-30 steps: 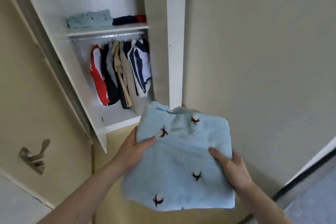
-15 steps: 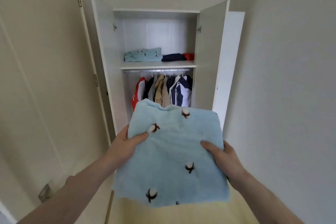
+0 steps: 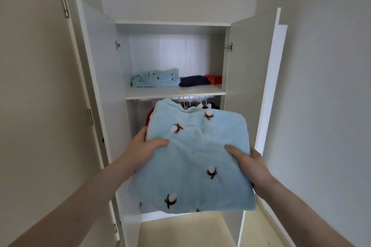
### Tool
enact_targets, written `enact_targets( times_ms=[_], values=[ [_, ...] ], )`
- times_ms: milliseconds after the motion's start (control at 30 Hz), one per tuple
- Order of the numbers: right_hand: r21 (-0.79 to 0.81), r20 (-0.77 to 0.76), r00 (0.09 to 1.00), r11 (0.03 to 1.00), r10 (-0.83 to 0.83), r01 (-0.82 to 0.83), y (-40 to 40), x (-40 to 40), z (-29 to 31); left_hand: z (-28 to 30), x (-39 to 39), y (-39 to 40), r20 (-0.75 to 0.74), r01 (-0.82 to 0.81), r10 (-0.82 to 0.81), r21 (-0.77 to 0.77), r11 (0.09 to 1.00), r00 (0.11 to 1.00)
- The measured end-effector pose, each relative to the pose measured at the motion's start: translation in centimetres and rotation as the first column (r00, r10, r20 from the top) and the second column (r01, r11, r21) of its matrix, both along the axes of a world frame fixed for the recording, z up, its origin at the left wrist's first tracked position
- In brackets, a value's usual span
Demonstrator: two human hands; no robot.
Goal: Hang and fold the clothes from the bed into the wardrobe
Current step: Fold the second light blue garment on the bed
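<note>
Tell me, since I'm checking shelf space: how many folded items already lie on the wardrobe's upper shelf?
3: a light blue one at left, a navy one in the middle, a red one at right. More could hide behind them.

Between our left hand [image 3: 143, 147] and right hand [image 3: 249, 163] we grip a folded garment [image 3: 192, 166] of soft, fleecy, matt pale-blue cloth. Beyond it, the wardrobe [image 3: 247, 70] panels look smooth, white and faintly glossy, its door hinges [image 3: 229, 47] shiny metal. Above our grip, the shelf [image 3: 174, 92] carries another fuzzy blue cloth [image 3: 156, 78] and smoother dark cloth [image 3: 193, 81].
</note>
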State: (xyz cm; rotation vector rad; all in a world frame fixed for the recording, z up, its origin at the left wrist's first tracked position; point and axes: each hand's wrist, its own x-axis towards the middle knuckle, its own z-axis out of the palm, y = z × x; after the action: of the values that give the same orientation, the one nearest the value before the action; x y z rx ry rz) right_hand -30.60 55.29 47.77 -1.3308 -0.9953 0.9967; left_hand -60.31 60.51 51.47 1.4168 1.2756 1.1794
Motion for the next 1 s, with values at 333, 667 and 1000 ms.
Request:
enact_targets(
  times_ms=[333, 667, 1000],
  values=[
    [0.057, 0.018, 1.000, 0.998, 0.000, -0.001, 18.6, 3.4, 1.8, 1.5, 3.4, 17.6, -0.037, -0.070, 0.074, 0.110, 0.991, 0.997],
    [0.006, 0.078, 0.991, 0.994, 0.112, -0.112, 38.6, 6.5, 3.7, 2.3, 5.9, 33.0, -0.018, -0.202, 0.206, 0.130, 0.971, 0.978],
    [0.036, 0.022, 0.991, 0.990, 0.135, -0.136, 55.2, 3.8, 6.6, 5.4, 3.1, 48.9, -0.067, -0.266, 0.274, 0.103, 0.958, 0.959]
  ],
)
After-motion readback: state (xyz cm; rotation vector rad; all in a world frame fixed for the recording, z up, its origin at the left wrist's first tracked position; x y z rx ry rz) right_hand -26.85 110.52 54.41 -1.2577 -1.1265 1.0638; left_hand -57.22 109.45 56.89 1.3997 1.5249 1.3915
